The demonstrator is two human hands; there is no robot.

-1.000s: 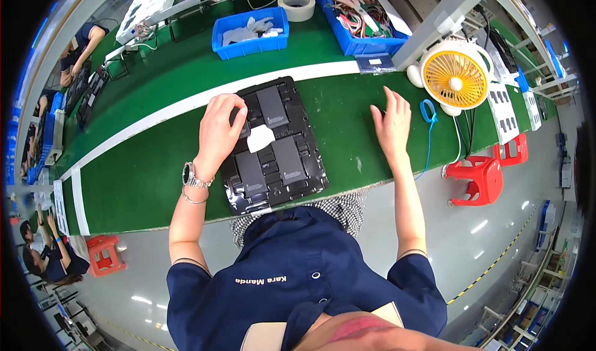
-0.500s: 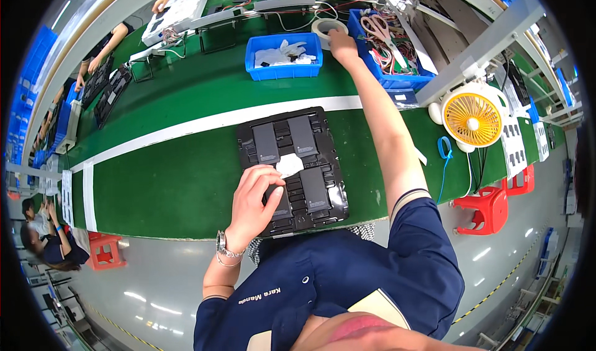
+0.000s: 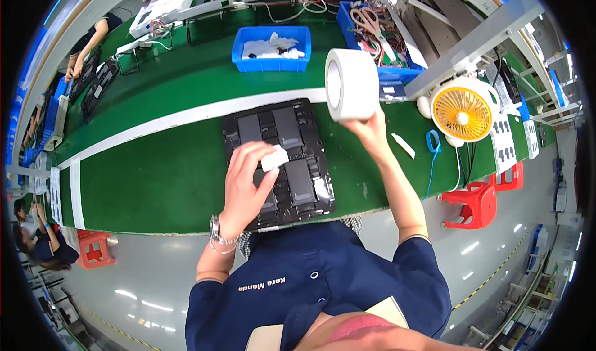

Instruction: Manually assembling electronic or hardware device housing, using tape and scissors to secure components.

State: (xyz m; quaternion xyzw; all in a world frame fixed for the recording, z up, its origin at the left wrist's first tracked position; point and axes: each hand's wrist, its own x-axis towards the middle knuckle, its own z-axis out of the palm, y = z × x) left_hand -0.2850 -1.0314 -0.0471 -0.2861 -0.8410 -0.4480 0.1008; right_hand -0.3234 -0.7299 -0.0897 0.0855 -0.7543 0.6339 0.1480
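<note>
My right hand [image 3: 370, 132] grips a wide roll of white tape [image 3: 363, 84] from below, holding it up above the table to the right of a black plastic tray [image 3: 323, 186]. Flat black battery-like packs [image 3: 287, 127] sit in the tray's recesses. Over the tray's left part is my left hand [image 3: 243, 186], its fingers and thumb closed around a small white crumpled wipe-like piece [image 3: 274, 158]. That hand partly covers the packs on the left side.
Beyond the tray, a blue bin [image 3: 271, 64] holds white crumpled pieces. A second blue bin [image 3: 397, 75] contains scissors [image 3: 369, 25] and wires. On the right stand a yellow-and-white fan [image 3: 462, 116] and a blue looped strap [image 3: 433, 141]. A white strip [image 3: 186, 120] crosses the green table.
My right hand has lifted the tape roll from beside the far bins and brought it nearer. The white piece, earlier lying by my left fingertips, is now between fingers and thumb.
</note>
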